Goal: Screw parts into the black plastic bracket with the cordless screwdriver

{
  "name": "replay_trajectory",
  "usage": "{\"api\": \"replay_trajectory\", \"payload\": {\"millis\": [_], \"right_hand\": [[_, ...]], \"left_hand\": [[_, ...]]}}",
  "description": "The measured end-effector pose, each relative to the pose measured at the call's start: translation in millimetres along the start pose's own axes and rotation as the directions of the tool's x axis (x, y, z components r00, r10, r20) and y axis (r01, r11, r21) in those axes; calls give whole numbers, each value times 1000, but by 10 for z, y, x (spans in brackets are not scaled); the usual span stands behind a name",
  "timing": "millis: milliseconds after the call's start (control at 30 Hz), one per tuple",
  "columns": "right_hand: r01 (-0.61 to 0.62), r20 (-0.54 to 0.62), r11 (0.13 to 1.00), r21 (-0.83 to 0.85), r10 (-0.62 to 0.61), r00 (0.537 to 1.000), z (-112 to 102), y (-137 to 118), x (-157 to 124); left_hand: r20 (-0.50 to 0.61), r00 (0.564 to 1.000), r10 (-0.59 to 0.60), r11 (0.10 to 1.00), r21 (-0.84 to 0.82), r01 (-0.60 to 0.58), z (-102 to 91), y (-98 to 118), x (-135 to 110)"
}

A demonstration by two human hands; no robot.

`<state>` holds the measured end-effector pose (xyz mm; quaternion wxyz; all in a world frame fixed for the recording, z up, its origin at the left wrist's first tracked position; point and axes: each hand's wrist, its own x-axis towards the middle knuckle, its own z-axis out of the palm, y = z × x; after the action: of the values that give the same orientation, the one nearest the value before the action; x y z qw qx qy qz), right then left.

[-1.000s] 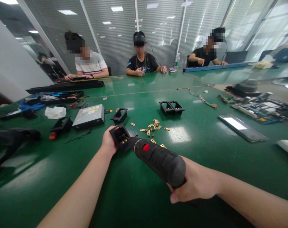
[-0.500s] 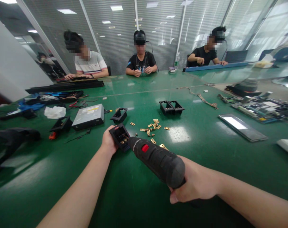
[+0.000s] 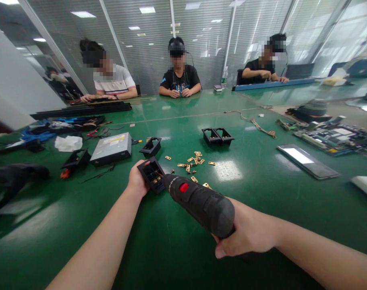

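My right hand is wrapped round the grip of a black electric screwdriver with a red switch. Its tip points into a small black plastic housing with brass parts inside. My left hand grips that housing from the left and holds it tilted on the green table. Just beyond lie several small brass plates, scattered loose.
More black housings and a grey optical drive lie ahead. Circuit boards and a grey panel sit at right. Cables and dark parts clutter the left. Three people sit at the far edge.
Nothing has moved apart from a slight shift of the camera; both hands keep their grip. The people opposite moved their hands a little.
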<state>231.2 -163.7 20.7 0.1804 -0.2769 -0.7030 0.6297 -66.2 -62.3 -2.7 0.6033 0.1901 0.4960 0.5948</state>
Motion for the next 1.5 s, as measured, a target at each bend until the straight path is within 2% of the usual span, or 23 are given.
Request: {"api": "replay_trajectory", "payload": {"millis": [200,833,1067,1433,1500], "right_hand": [[-37,-35,999,32,38,999,13,-50,-1],[-14,-27,999,35,15,1000,10,-85,-10],[-44,16,994,102,42,999,3,-33,-8],[-63,5,991,119,63,998,-4,-27,1],[-49,-8,992,118,50,999,-10,-27,-1]], "left_hand": [[4,1000,20,1000,4,-20,5,0,-4],[19,1000,6,999,31,-7,-6,7,5],[-29,999,27,998,51,-26,10,9,-10],[-19,999,28,998,52,-27,19,24,-27],[-52,998,34,999,16,-33,28,27,-36]]}}
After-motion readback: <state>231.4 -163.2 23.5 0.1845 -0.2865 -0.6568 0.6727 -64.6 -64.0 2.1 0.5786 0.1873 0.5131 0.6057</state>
